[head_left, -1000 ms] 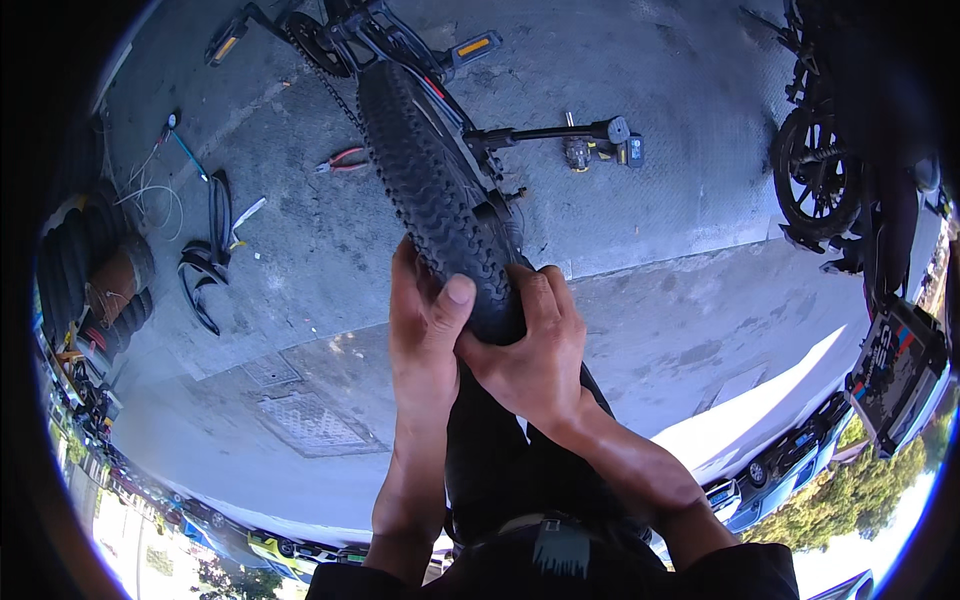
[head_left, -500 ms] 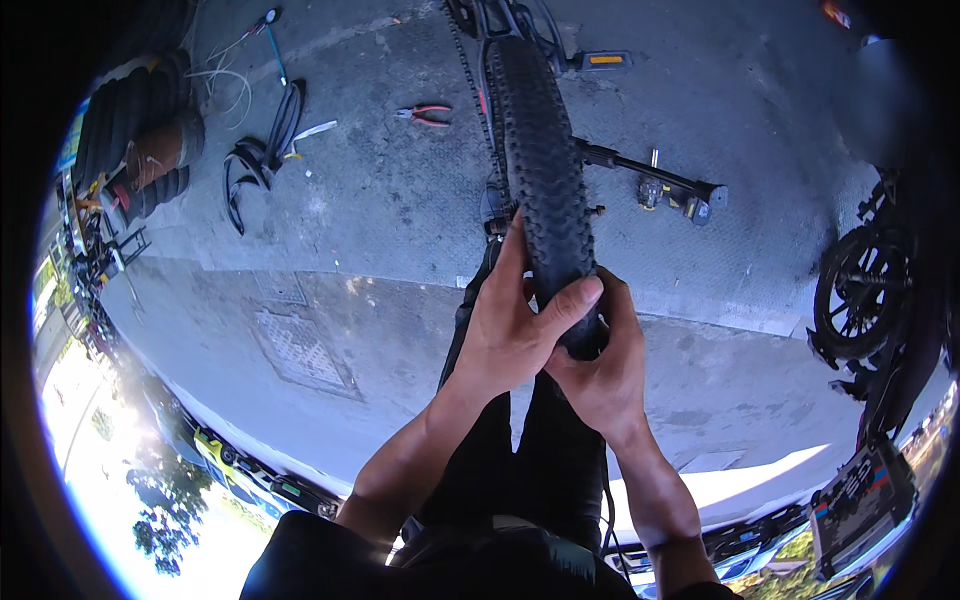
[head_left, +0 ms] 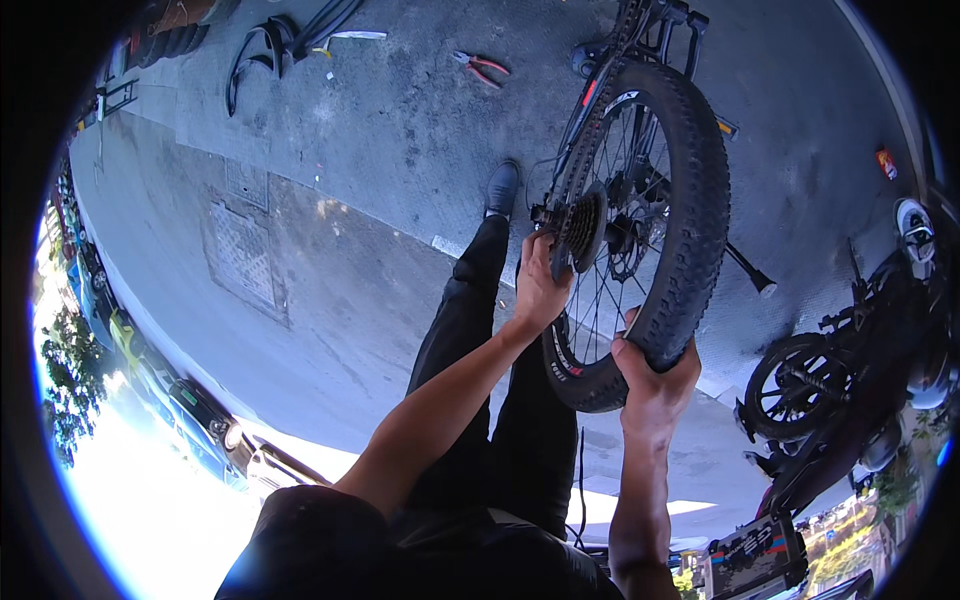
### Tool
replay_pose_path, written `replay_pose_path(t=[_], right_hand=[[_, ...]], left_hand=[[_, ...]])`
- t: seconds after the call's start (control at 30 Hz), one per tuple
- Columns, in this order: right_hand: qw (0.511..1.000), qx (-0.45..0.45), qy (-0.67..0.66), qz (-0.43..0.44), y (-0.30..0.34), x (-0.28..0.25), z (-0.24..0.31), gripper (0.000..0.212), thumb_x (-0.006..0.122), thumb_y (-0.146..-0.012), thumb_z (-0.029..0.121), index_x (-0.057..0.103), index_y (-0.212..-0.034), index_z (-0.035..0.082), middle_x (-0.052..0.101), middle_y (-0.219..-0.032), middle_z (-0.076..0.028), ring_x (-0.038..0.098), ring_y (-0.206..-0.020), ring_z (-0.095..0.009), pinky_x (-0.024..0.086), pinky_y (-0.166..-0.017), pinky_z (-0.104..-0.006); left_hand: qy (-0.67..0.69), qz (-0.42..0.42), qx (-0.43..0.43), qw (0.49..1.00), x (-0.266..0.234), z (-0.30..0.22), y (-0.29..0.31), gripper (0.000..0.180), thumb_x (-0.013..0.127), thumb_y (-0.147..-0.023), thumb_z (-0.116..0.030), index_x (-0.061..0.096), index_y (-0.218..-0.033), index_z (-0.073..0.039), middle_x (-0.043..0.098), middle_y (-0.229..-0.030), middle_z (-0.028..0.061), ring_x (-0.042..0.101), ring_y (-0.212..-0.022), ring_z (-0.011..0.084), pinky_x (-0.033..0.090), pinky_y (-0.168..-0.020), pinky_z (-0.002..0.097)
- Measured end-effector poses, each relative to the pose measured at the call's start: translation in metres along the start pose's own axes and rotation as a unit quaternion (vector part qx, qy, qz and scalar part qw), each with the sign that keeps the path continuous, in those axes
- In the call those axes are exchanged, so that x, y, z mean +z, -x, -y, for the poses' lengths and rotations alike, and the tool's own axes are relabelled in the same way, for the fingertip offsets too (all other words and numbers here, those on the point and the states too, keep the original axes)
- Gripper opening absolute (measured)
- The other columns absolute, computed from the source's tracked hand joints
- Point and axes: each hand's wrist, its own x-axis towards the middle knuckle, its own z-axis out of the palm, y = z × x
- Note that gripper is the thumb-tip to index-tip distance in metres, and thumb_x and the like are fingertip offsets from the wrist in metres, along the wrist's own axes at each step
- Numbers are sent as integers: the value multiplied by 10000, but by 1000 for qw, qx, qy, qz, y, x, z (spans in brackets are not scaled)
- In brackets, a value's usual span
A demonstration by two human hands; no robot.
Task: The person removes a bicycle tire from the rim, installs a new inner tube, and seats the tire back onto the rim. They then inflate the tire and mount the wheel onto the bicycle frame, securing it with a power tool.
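A bicycle's rear wheel with a knobbly black tyre (head_left: 690,215) stands before me, tilted so its spokes show. My right hand (head_left: 655,385) is closed round the near part of the tyre, thumb on the side facing left. At the hub sits the cassette (head_left: 580,228), with the chain (head_left: 590,150) running up from it towards the frame. My left hand (head_left: 543,285) is beside the cassette, its fingers curled at the rear derailleur (head_left: 562,262), which they partly hide. A brake disc (head_left: 628,250) shows through the spokes.
Red-handled pliers (head_left: 482,68) and black rubber strips (head_left: 270,50) lie on the floor beyond. The kickstand (head_left: 750,270) sticks out to the wheel's right. Farther right, a vehicle's spoked wheel (head_left: 798,388) and another person's shoe (head_left: 914,228) appear. My own shoe (head_left: 503,188) is left of the bicycle.
My left hand has left the tyre for the derailleur area. The wheel, seen edge-on before, now shows its left side, farther right in view. My right hand still grips the tyre.
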Motion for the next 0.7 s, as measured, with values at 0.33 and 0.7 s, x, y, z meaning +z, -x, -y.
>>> replay_pose_path(t=[0.33, 0.7], right_hand=[[1000, -17, -2, -25, 2, 3, 8, 543, 741, -762, 98, 684, -1267, -95, 751, -1088, -168, 738, -949, -258, 604, -922, -390], [997, -57, -55, -25, 13, 10, 9, 598, 783, -743, 29, 644, -1308, -109, 761, -1122, -190, 772, -938, -269, 627, -878, -354]], left_hand=[[28, 74, 10, 997, -23, -4, -6, 572, 746, -768, 3, 597, -1319, -11, 638, -1368, 247, 605, -1288, 478, 513, -1076, 521], [72, 130, -27, 989, -23, -2, 0, 550, 745, -773, -6, 532, -1280, -19, 700, -1191, 194, 672, -1172, 445, 484, -1090, 530]])
